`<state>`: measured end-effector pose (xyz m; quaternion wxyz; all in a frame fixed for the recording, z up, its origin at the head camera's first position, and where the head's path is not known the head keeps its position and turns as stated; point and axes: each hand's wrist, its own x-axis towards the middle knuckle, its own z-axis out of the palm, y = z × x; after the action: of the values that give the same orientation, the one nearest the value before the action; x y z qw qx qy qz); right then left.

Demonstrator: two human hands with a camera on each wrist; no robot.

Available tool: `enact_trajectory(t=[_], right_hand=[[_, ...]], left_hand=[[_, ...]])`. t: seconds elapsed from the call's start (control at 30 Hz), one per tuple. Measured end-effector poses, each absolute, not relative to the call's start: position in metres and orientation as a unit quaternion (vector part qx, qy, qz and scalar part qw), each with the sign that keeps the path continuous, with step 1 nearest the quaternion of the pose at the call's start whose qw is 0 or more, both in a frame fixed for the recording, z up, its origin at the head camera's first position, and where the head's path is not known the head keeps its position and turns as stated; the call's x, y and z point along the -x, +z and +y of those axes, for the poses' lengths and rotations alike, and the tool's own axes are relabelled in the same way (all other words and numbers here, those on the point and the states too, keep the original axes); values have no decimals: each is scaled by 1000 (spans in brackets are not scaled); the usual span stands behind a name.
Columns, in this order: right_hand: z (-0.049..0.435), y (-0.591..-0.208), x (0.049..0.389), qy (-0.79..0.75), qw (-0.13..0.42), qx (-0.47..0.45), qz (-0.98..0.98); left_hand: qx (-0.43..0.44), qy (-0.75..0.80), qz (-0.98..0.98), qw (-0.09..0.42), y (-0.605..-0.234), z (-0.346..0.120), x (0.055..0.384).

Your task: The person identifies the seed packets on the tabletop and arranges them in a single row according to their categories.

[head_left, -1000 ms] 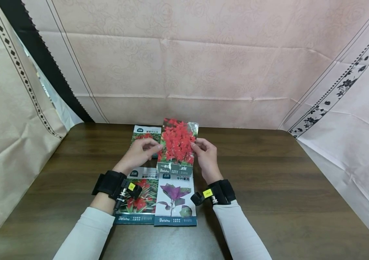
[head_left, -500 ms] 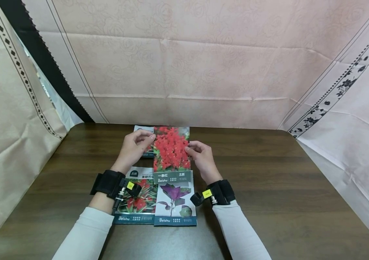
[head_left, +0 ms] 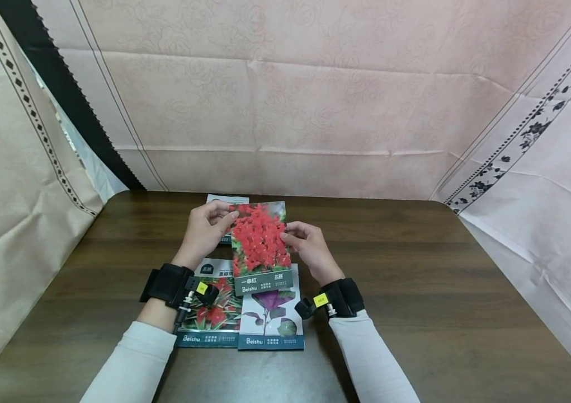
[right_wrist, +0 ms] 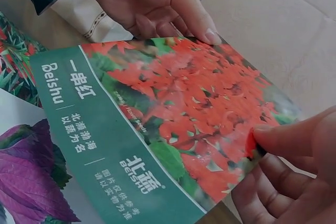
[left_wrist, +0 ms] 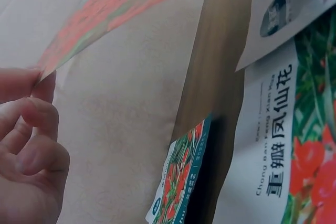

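A seed packet with red flowers and a green lower band (head_left: 260, 240) is held up over the table between both hands. My left hand (head_left: 204, 229) pinches its upper left edge between thumb and fingers. On the opposite edge, my right hand (head_left: 310, 246) pinches it the same way, the thumb (right_wrist: 268, 139) lying on the printed front. Beneath it lies a purple-leaf seed packet (head_left: 270, 322), its upper part covered in the head view. Left of that is a red-flower packet with a white top (head_left: 215, 313), partly hidden by my left wrist strap.
Another seed packet (left_wrist: 181, 174) lies farther back, mostly hidden behind my left hand and the held packet in the head view. The brown wooden table (head_left: 416, 291) ends at a pale cloth backdrop (head_left: 285, 112).
The held packet has moved left and toward me, now overlapping more of the purple-leaf packet. My left hand shifted up and left along its edge; my right hand moved slightly left.
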<state>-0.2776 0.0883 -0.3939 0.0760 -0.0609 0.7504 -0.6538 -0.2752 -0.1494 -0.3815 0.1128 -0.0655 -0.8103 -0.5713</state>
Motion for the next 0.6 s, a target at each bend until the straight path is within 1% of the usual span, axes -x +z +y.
enact_trajectory(t=[0.17,0.33,0.43,0.6], right_hand=[[90,-394,278,-668,90,70,735],[91,-394,279,-672,102,77,729],[92,-393,279,-674,94,83,728],[97,-389,280,-691,67,77,716]], left_hand=[[76,-567,-812,115,-382,-151,275],[81,-568,-813,99,-380,-152,274],[92,-562,-817,86,-371,-149,267],[114,-556,-820,67,-374,-147,267]])
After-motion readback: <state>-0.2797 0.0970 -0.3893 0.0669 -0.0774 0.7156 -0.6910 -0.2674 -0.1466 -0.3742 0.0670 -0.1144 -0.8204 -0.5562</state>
